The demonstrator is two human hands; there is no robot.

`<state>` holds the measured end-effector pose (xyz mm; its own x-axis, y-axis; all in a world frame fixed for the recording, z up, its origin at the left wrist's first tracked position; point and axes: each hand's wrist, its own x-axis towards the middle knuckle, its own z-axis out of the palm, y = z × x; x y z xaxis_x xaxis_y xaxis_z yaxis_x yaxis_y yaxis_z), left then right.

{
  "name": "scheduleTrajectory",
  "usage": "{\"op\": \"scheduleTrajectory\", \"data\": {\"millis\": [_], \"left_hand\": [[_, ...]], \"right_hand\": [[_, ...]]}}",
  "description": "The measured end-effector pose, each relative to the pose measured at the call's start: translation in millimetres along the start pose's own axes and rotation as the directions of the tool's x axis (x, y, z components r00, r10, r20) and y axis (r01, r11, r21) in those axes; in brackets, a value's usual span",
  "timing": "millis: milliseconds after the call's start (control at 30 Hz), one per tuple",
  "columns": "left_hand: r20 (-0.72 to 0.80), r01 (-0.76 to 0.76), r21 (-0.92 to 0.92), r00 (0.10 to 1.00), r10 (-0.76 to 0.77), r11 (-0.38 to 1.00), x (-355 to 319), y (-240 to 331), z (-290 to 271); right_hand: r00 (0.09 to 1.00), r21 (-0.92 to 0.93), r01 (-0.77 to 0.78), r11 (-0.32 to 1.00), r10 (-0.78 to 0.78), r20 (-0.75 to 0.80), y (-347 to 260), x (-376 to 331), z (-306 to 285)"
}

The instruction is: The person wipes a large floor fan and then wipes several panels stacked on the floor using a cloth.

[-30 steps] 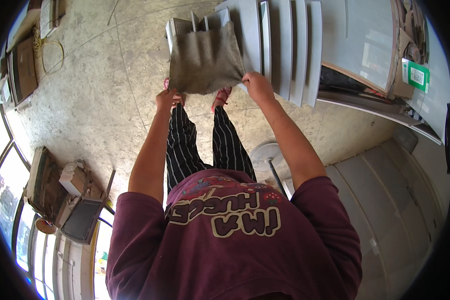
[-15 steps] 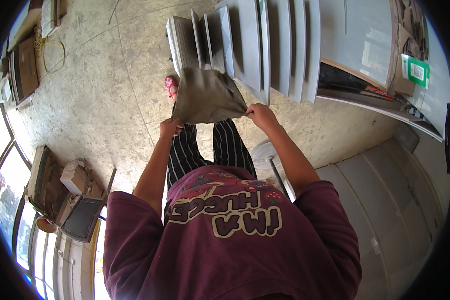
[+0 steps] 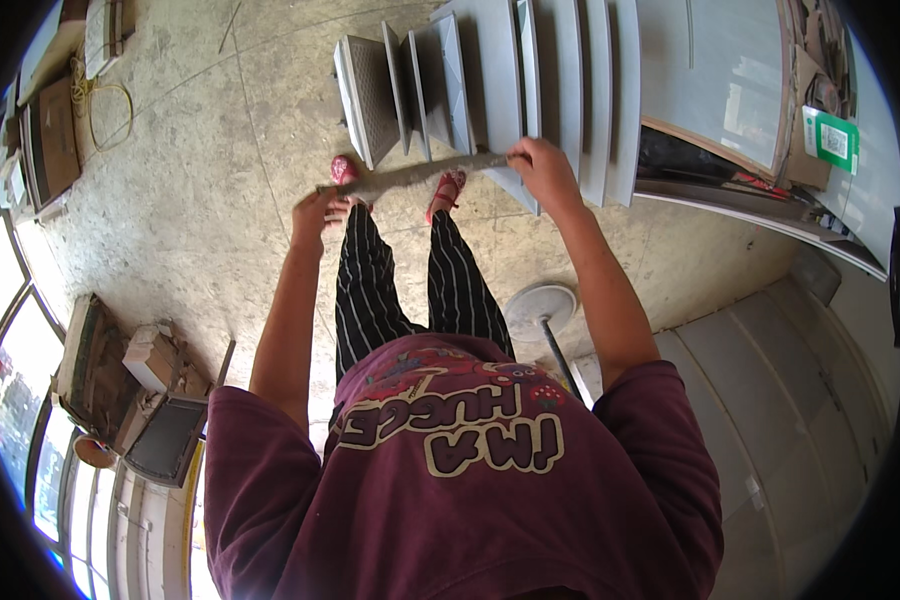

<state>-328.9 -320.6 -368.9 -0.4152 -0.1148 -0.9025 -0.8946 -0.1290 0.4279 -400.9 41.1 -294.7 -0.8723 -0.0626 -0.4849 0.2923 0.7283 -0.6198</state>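
A greyish-brown cloth (image 3: 418,175) is stretched between my two hands, seen almost edge-on as a narrow strip above my red shoes. My left hand (image 3: 317,214) pinches its left corner, with the lower fingers somewhat apart and slightly blurred. At the other corner, my right hand (image 3: 547,174) is closed on the cloth, higher up and close to the grey panels (image 3: 555,100). Those panels stand upright in a row just beyond the cloth. A textured panel (image 3: 368,100) forms the left end of the row.
A round stand base (image 3: 541,311) with a pole is on the floor by my right leg. Further right are a large pale panel (image 3: 720,75) and a green card (image 3: 831,141). Boxes (image 3: 150,358) and a yellow cord (image 3: 100,88) lie to the left on the concrete floor (image 3: 200,200).
Both hands have moved up and away from my body and further apart. The cloth has swung from hanging broad to a thin, nearly level strip, uncovering my shoes.
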Motion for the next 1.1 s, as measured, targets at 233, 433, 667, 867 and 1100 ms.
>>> {"op": "scheduleTrajectory", "data": {"millis": [233, 433, 667, 867, 1100], "left_hand": [[-0.075, -0.259, -0.096, 0.965, 0.253, 0.961, 42.9, 97.2, 22.7], [-0.105, -0.437, -0.262, 0.899, 0.424, 0.861, 43.2, 154.2, 32.4], [-0.08, -0.342, -0.227, 0.94, 0.333, 0.912, 59.5, 127.0, 30.7], [-0.053, -0.136, -0.019, 0.989, 0.135, 0.991, 84.8, 49.4, 27.8], [-0.015, 0.002, 0.088, 1.0, -0.001, 0.996, 73.8, -26.1, 26.5]], "right_hand": [[0.949, -0.023, 0.191, 0.981, -0.19, -0.252, -28.8, 74.9, -19.9], [0.884, 0.051, 0.262, 0.964, -0.218, -0.413, -59.1, 101.7, -38.9], [0.886, 0.084, 0.225, 0.971, -0.168, -0.431, -44.4, 98.8, -21.7], [0.961, -0.006, 0.075, 0.997, -0.074, -0.266, 0.8, 79.3, 23.2], [0.995, -0.125, -0.001, 0.992, -0.012, -0.103, 27.1, 27.5, 64.4]]}}
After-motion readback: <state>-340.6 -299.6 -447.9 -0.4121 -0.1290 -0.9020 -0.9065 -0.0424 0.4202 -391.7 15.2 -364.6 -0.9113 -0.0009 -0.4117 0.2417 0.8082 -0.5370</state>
